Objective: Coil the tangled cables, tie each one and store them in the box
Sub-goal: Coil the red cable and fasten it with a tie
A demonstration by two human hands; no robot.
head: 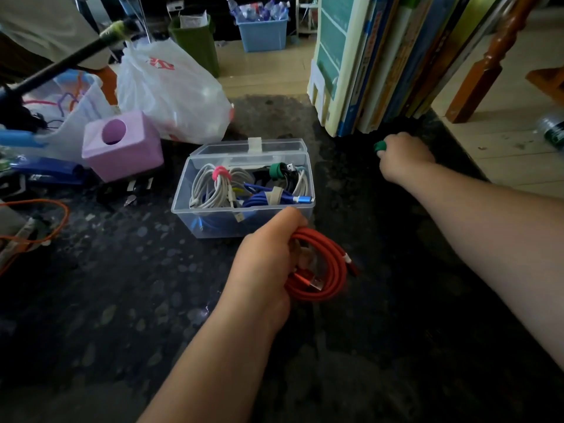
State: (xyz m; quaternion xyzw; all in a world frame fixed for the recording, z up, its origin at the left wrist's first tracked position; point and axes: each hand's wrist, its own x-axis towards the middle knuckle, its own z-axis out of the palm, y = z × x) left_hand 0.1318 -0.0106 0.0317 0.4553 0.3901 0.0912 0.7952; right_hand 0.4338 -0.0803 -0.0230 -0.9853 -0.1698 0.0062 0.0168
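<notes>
Nearest the camera, the left hand (268, 264) had its grip curled round a coiled red cable (323, 270), holding the loops bunched just in front of the clear plastic box (213, 221), whose near right corner the knuckles almost met. One red plug end stuck out of the coil to the right. Dark, speckled tabletop (122, 300) lay open before and to the left of that hand, and a wide bare stretch ran between the two forearms.

The right hand (403, 157) reached far out to the right, close to the foot of a row of upright books (381, 65), its grip pinching a small green tie (380, 146) at the fingertips. Just beyond it the tabletop's right edge dropped to a pale floor (503, 141).

The box stood with its lid folded back. Inside lay a white cable bundle (210, 190) bound with a pink tie (220, 173), a black bundle under a green tie (277, 170), and a blue cable (274, 199) wrapped with a beige strap.

Left of the box sat a lilac cube with a round hole (122, 145), a white plastic bag (171, 93) behind it, and an orange cord (39, 221) looping near the left edge.
</notes>
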